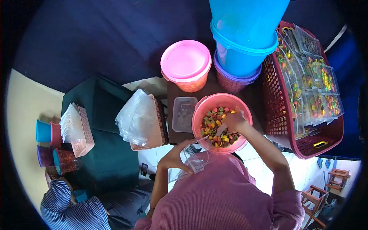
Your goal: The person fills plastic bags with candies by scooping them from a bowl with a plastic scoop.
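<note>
A pink bowl (199, 111) holds many small colourful snack rings (212, 119). My right hand (234, 120) is inside the bowl, closed around a clear scoop (221, 129) that dips into the rings. My left hand (177, 156) holds a small clear plastic bag (194, 158) open just below the bowl's near rim. The scoop's front end is partly buried in the snacks.
A red basket (276, 115) at the right holds several filled bags. Behind the bowl stand a pink-lidded tub (186, 61), stacked blue and purple tubs (241, 46) and a small clear box (183, 114). Trays of empty bags (140, 117) lie left. Another person's striped sleeve (73, 211) shows bottom left.
</note>
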The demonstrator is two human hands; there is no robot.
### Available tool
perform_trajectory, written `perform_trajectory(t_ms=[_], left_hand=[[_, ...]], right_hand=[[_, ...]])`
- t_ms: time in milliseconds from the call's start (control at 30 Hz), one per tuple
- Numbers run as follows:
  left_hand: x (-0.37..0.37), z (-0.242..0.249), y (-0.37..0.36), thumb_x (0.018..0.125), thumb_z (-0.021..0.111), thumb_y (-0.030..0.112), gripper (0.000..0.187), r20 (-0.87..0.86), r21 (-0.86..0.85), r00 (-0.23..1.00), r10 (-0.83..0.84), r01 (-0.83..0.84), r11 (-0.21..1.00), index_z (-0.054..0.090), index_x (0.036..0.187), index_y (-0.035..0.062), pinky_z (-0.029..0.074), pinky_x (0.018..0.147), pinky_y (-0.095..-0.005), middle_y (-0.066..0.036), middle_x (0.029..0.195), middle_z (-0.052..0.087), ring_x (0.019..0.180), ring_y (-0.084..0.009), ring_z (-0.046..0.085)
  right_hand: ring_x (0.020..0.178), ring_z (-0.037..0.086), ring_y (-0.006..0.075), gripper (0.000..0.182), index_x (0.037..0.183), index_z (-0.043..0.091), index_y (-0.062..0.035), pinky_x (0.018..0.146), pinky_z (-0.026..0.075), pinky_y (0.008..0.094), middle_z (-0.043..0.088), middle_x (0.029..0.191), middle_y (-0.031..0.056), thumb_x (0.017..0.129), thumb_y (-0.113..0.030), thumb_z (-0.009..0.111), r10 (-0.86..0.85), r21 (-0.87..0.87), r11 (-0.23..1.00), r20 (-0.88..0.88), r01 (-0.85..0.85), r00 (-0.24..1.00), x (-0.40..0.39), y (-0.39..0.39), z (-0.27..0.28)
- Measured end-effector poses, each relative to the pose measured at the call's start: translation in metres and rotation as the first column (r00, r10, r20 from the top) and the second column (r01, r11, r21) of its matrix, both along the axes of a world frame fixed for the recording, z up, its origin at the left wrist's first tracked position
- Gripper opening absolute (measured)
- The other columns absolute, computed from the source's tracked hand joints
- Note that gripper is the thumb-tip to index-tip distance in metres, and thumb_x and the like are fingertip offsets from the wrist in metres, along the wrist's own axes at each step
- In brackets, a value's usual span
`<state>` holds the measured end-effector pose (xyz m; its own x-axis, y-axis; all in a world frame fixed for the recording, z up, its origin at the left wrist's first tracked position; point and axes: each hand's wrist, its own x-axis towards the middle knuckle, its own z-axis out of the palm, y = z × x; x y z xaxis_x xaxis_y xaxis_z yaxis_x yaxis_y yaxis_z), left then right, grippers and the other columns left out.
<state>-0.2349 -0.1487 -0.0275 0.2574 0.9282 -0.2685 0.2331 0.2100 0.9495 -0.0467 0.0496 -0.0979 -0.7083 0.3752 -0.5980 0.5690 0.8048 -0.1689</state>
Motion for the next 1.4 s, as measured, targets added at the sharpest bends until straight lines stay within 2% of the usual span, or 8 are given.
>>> perform_trajectory(t_ms=[100, 167, 267, 433, 633, 767, 933, 1400], left_hand=[[0.002, -0.002, -0.003, 0.032, 0.083, 0.028, 0.106, -0.029, 0.003, 0.999, 0.024, -0.024, 1.000, 0.035, 0.124, 0.0079, 0.026, 0.098, -0.0367, -0.011, 0.125, 0.039, 0.116, -0.0244, 0.037], [0.006, -0.001, -0.004, 0.031, 0.084, 0.027, 0.106, -0.015, -0.026, 0.992, 0.122, -0.123, 0.992, 0.036, 0.124, 0.0081, 0.026, 0.098, -0.0366, -0.011, 0.123, 0.041, 0.114, -0.0245, 0.038], [0.013, 0.009, -0.004, 0.031, 0.084, 0.025, 0.105, -0.080, 0.012, 0.977, 0.198, -0.197, 0.980, 0.037, 0.123, 0.0083, 0.026, 0.098, -0.0372, -0.011, 0.123, 0.042, 0.114, -0.0249, 0.039], [0.020, 0.003, -0.011, 0.030, 0.084, 0.025, 0.105, -0.069, 0.098, 0.950, 0.304, -0.297, 0.950, 0.038, 0.122, 0.0067, 0.023, 0.099, -0.0368, -0.012, 0.126, 0.039, 0.119, -0.0256, 0.033], [0.027, 0.006, -0.025, 0.027, 0.085, 0.029, 0.103, -0.043, 0.254, 0.822, 0.568, -0.541, 0.802, 0.042, 0.117, -0.0001, 0.026, 0.098, -0.0370, -0.018, 0.122, 0.042, 0.117, -0.0281, 0.037], [0.031, 0.008, -0.038, 0.028, 0.085, 0.032, 0.103, -0.060, 0.249, 0.736, 0.674, -0.643, 0.724, 0.042, 0.115, 0.0008, 0.028, 0.097, -0.0376, -0.018, 0.122, 0.042, 0.116, -0.0290, 0.037], [0.033, 0.020, -0.034, 0.028, 0.084, 0.033, 0.101, -0.253, 0.421, 0.694, 0.674, -0.548, 0.723, 0.043, 0.114, 0.0032, 0.026, 0.098, -0.0396, -0.016, 0.121, 0.044, 0.117, -0.0301, 0.036], [0.033, 0.025, 0.022, 0.038, 0.079, 0.042, 0.105, -0.625, 0.357, 0.682, 0.380, -0.183, 0.916, 0.032, 0.124, 0.0049, 0.019, 0.100, -0.0469, -0.011, 0.129, 0.034, 0.120, -0.0272, 0.031]], right_hand=[[0.087, 0.057, 0.0224, 0.032, 0.090, 0.061, -0.0089, 0.075, 0.035, 0.0515, 0.060, 0.088, 0.0098, 0.058, -0.012, 0.063, 0.025, 0.018, 0.999, 0.075, -0.026, 0.997, 0.006, 0.001, -0.004], [0.086, 0.055, 0.0187, 0.045, 0.097, 0.054, -0.0504, 0.078, 0.037, 0.0450, 0.057, 0.082, 0.0036, 0.072, -0.013, 0.051, -0.125, -0.042, 0.990, 0.136, 0.132, 0.983, 0.006, -0.010, -0.014], [0.083, 0.056, 0.0206, 0.044, 0.099, 0.052, -0.0511, 0.074, 0.041, 0.0398, 0.057, 0.082, 0.0064, 0.074, -0.015, 0.050, 0.075, -0.135, 0.988, -0.013, -0.076, 0.997, 0.009, -0.015, 0.010], [0.064, 0.059, 0.0200, 0.027, 0.086, 0.065, -0.0141, 0.059, 0.046, 0.0320, 0.060, 0.065, 0.0085, 0.064, -0.020, 0.049, 0.020, -0.243, 0.970, 0.112, 0.007, 0.994, 0.012, 0.000, -0.005], [0.074, 0.059, 0.0200, 0.032, 0.103, 0.058, -0.0279, 0.067, 0.045, 0.0330, 0.061, 0.078, 0.0101, 0.075, -0.030, 0.043, -0.070, -0.537, 0.820, 0.252, 0.200, 0.965, 0.000, 0.005, 0.033], [0.075, 0.058, 0.0199, 0.034, 0.111, 0.049, -0.0401, 0.070, 0.044, 0.0314, 0.060, 0.079, 0.0099, 0.082, -0.034, 0.034, 0.085, -0.525, 0.850, 0.056, -0.043, 0.995, 0.002, 0.013, 0.030], [0.058, 0.056, 0.0160, 0.041, 0.119, 0.046, -0.0155, 0.057, 0.046, 0.0272, 0.056, 0.067, 0.0104, 0.080, -0.013, 0.033, 0.001, -0.605, 0.791, -0.155, -0.095, 0.988, 0.004, 0.026, 0.049], [0.070, 0.058, 0.0255, 0.025, 0.082, 0.060, -0.0070, 0.063, 0.044, 0.0347, 0.060, 0.075, 0.0134, 0.068, -0.024, 0.049, -0.134, -0.429, 0.903, -0.199, 0.037, 0.971, -0.001, 0.022, 0.129]])
